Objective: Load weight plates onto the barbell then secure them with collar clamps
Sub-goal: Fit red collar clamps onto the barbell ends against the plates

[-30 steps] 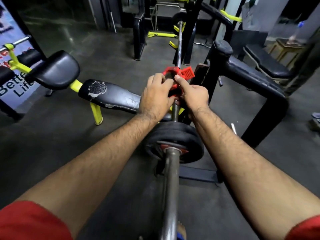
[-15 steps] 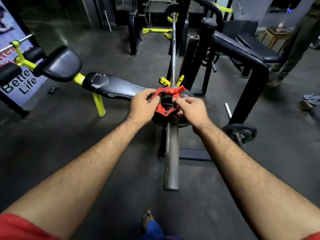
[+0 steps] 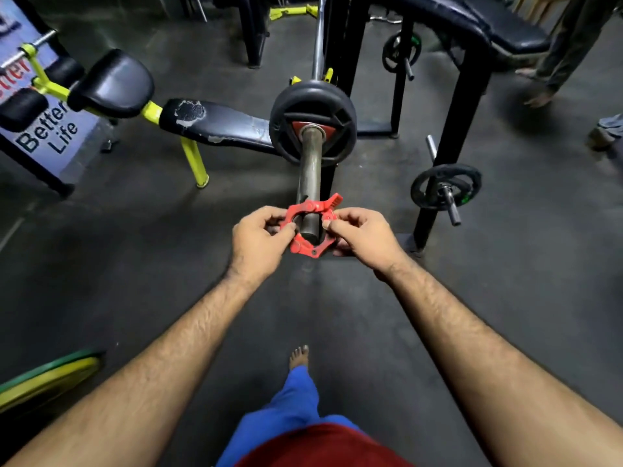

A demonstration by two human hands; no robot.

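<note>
A steel barbell (image 3: pixel 308 163) runs away from me, its sleeve end nearest. A black weight plate (image 3: pixel 344 123) sits on the sleeve farther along. A red collar clamp (image 3: pixel 305 246), lever flipped out at its upper right, rings the very end of the sleeve. My left hand (image 3: pixel 259 242) pinches the clamp's left side and my right hand (image 3: pixel 362 239) pinches its right side. Both hands are at the bar's tip, a good way short of the plate.
A black and yellow bench (image 3: pixel 209 124) lies to the left of the bar. A black rack post (image 3: pixel 451 129) with a small plate (image 3: pixel 445 185) on a peg stands right. A yellow-green plate (image 3: pixel 43 379) lies at lower left. Another person's legs (image 3: pixel 569 45) are at upper right.
The clamp, held in both hands, has come back along the sleeve from beyond the plate to the bar's very end. The view has dropped and pulled back.
</note>
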